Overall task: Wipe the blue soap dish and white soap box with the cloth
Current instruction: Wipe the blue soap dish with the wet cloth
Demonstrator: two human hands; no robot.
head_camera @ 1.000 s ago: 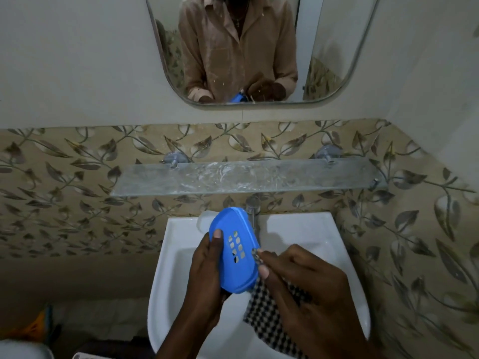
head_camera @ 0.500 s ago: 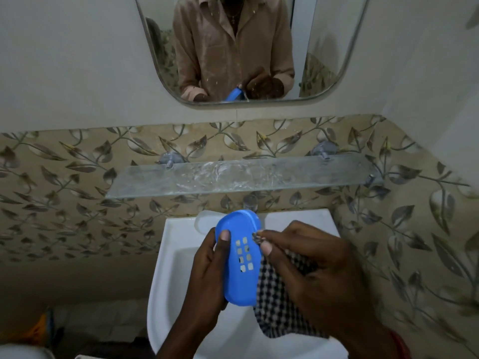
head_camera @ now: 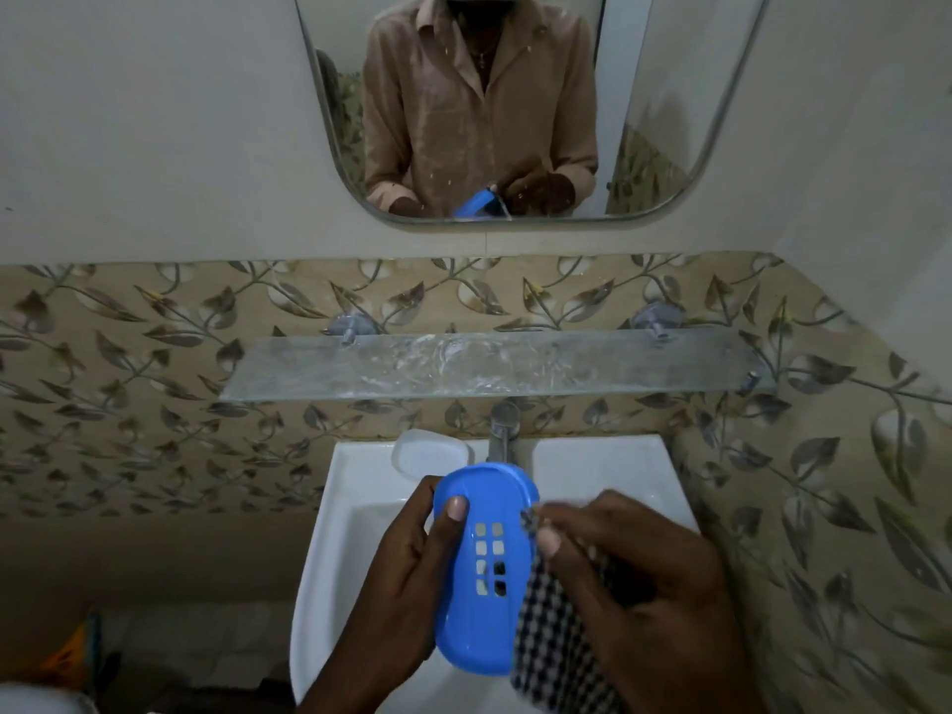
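Blue soap dish (head_camera: 481, 569) between apparently gripping fingers (head_camera: 456, 512).

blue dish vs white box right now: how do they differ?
The blue dish is held over the sink in the left hand; the white box sits untouched on the sink's back ledge. The dish has square drain holes; the box shows none. The cloth touches only the dish. Both are rounded plastic.

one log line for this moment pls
left hand holds blue soap dish | right hand pinches cloth at dish edge | white soap box untouched
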